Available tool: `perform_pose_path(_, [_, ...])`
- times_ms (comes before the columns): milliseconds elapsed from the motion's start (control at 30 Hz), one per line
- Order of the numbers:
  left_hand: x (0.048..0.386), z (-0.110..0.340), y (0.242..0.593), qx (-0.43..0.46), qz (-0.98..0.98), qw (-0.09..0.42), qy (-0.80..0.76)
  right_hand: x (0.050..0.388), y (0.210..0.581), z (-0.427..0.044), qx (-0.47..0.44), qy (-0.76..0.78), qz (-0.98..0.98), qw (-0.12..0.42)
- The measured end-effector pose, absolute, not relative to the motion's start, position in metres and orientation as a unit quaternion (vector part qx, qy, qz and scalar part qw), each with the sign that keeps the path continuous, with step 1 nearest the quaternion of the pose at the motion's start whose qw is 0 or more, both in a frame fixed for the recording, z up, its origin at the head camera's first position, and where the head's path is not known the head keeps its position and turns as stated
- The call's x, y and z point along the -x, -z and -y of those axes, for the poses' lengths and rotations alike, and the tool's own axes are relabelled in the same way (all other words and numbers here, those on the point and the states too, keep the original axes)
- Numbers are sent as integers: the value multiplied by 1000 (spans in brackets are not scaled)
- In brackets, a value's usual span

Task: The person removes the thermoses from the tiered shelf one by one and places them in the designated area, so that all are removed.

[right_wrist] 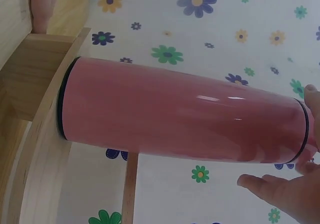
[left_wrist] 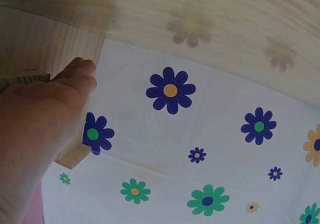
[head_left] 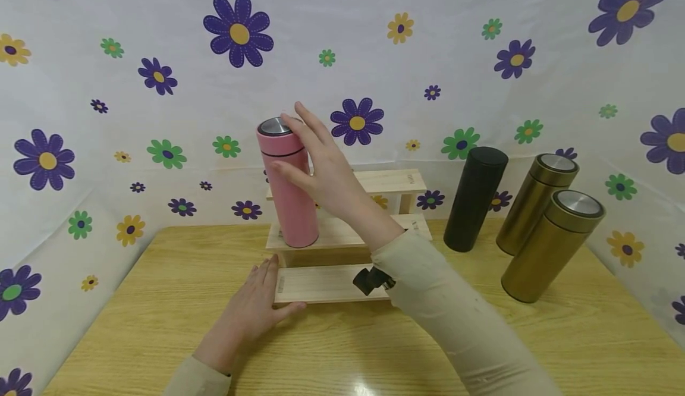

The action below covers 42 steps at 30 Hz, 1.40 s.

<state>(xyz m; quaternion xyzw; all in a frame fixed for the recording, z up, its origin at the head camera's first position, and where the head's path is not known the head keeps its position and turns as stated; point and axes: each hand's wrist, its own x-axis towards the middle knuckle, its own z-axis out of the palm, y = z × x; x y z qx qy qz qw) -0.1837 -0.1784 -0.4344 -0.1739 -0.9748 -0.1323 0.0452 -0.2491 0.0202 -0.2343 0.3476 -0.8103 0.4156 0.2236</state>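
Observation:
A pink thermos flask (head_left: 291, 194) with a steel-topped lid stands upright on the left end of the middle step of a wooden three-step stand (head_left: 332, 283). My right hand (head_left: 334, 173) is at the flask's upper part, its fingers extended around the lid area. In the right wrist view the thumb (right_wrist: 265, 186) stands apart from the pink flask (right_wrist: 185, 114), while fingertips are close to its lid end. Low on the left, my left hand (head_left: 254, 304) rests with straight fingers against the left end of the stand's lowest step; the left wrist view shows this hand (left_wrist: 45, 104) beside the wood.
On the table (head_left: 160, 313) to the right stand a black flask (head_left: 476, 200) and two gold flasks, one gold flask (head_left: 551, 247) in front of the other gold flask (head_left: 527, 211). A flower-patterned white cloth (head_left: 299, 15) hangs behind and at the sides.

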Motion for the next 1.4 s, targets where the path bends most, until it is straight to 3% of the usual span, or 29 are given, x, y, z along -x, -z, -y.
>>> perform_pose_path(267, [183, 179, 434, 167, 976, 42, 135, 241, 235, -22, -338, -461, 788, 228])
perform_pose_path(633, [182, 178, 433, 165, 976, 38, 138, 225, 245, -44, -345, -463, 749, 324])
perform_pose_path(933, [183, 178, 434, 163, 976, 38, 138, 205, 249, -90, -346, -433, 735, 390])
perform_pose_path(1400, [183, 179, 436, 167, 975, 48, 136, 173, 249, -174, -238, -398, 763, 451])
